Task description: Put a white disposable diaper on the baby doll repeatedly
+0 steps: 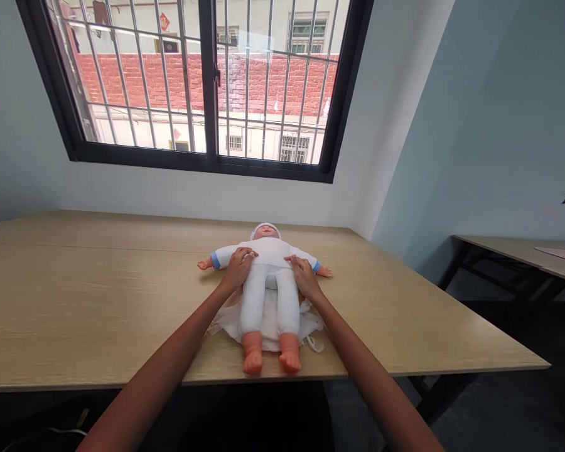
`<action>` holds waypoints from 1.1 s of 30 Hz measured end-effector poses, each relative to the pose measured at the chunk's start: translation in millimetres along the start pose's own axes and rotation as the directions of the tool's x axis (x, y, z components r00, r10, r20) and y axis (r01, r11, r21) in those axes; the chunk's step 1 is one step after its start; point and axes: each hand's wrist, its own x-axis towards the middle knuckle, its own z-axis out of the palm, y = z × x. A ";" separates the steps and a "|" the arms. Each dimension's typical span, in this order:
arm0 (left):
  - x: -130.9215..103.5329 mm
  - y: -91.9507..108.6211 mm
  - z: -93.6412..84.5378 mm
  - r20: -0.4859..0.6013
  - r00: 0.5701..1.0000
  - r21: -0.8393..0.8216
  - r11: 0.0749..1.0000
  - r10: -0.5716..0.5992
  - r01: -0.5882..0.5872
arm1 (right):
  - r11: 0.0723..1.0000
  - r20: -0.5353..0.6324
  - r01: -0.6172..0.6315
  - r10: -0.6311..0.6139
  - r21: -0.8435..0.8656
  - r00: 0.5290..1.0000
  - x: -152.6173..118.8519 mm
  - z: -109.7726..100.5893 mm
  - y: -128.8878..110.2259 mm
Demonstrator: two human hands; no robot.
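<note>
A baby doll (272, 251) lies on its back on the wooden table, its head toward the window and bare feet toward me. It wears a white top with blue cuffs, pale trousers (253, 301) and a white cap. My left hand (239, 269) is at the doll's waist on the left, fingers closed on the clothing near the top's hem. On the opposite side, my right hand (305, 276) grips the waist in the same way. Beneath the legs spreads a crumpled white cloth (271, 320) with a tie (315, 343) trailing at its right.
The light wooden table (122, 301) has its front edge just beyond the doll's feet. A barred window (211, 162) is in the wall behind. At the right stands a second table (508, 250) with a pink item (562, 253) on it.
</note>
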 end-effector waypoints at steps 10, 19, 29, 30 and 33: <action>0.2 -2.6 -1.8 -0.083 0.996 0.055 0.998 -0.028 0.033 | 1.000 -0.005 0.029 -0.029 -0.007 1.000 0.6 -1.0 1.0; -2.3 9.9 -4.0 -0.066 0.997 -0.038 0.999 -0.035 0.032 | 1.000 -0.030 0.028 -0.028 0.004 0.999 -0.2 -1.8 -2.9; -1.3 8.0 -6.1 -0.084 0.994 -0.051 0.996 -0.073 0.068 | 1.000 -0.048 0.008 -0.010 -0.029 0.999 5.7 -1.8 8.0; -1.5 8.3 -6.3 -0.082 0.994 -0.056 0.996 -0.073 0.068 | 1.000 -0.050 0.005 -0.006 -0.010 0.999 6.2 -1.8 9.3; -2.9 9.8 -6.2 -0.066 0.996 -0.059 0.996 -0.064 0.061 | 1.000 -0.039 0.008 -0.007 0.021 0.999 6.3 -1.7 11.8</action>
